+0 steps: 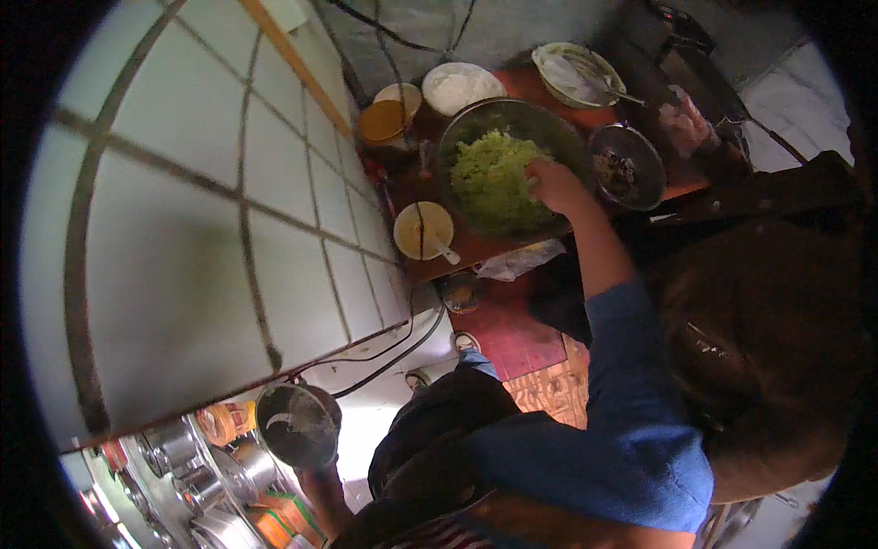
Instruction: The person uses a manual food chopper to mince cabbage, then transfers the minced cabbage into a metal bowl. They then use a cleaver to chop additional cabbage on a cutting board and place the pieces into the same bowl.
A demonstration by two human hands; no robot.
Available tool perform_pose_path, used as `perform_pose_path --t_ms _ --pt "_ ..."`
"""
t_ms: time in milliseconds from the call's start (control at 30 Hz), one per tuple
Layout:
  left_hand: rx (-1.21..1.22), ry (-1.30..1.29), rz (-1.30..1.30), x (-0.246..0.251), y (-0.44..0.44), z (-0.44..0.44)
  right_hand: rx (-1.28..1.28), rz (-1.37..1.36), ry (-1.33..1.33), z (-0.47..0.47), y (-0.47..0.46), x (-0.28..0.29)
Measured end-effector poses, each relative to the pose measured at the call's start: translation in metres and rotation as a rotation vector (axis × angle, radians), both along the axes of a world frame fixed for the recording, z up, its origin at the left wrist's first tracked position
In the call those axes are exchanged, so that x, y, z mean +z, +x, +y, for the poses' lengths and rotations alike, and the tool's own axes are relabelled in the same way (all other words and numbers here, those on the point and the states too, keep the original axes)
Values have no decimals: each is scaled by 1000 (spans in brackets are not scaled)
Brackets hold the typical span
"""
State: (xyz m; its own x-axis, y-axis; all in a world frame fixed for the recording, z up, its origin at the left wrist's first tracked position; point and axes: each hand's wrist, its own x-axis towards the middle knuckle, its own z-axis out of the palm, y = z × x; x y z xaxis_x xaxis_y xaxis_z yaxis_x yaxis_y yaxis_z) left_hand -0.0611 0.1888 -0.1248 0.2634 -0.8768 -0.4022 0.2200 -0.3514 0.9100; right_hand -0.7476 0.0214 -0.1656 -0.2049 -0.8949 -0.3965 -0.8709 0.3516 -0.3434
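My right hand (547, 184) is in a large round metal bowl (583, 147), its curled fingertips at a heap of shredded pale-green food (490, 182); whether they pinch any of it is unclear. Low at the left, my left hand (319, 473) holds a round metal container (298, 425) from beneath, with a little pale residue inside. Just right of the large bowl stands a smaller metal bowl (627, 167) with dark and pale bits. Behind it is a bowl of white powder (464, 88). A tub of yellowish contents (423, 231) with a white-handled utensil stands at the front left.
A pale bowl with a spoon (579, 74) stands at the back right, and an orange-brown lidded tub (383, 122) at the back left. Tiled wall (185, 261) rises on the left, cables hanging nearby. Metal pots (199, 487) fill a rack below. A red mat (521, 329) lies on the floor.
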Motion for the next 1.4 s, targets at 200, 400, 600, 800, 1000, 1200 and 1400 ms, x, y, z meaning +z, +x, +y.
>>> perform_pose_path --t_ms 200,400,600,800,1000,1200,1400 --pt "-53 13 158 16 -15 -13 -383 -213 -412 39 58 19" --pt "-50 94 245 26 7 -4 -167 -762 -543 105 220 125" --pt "-133 129 228 35 65 13 322 -774 -697 116 465 167" --pt "-14 34 295 47 117 44 742 -497 -816 103 610 156" --pt "163 -82 241 42 178 59 713 -469 -397 89 690 161" --pt "256 -14 338 47 215 38 1131 -297 -480 61 745 145" --pt "174 -18 241 69 255 -27 1001 -562 -538 -8 767 143"
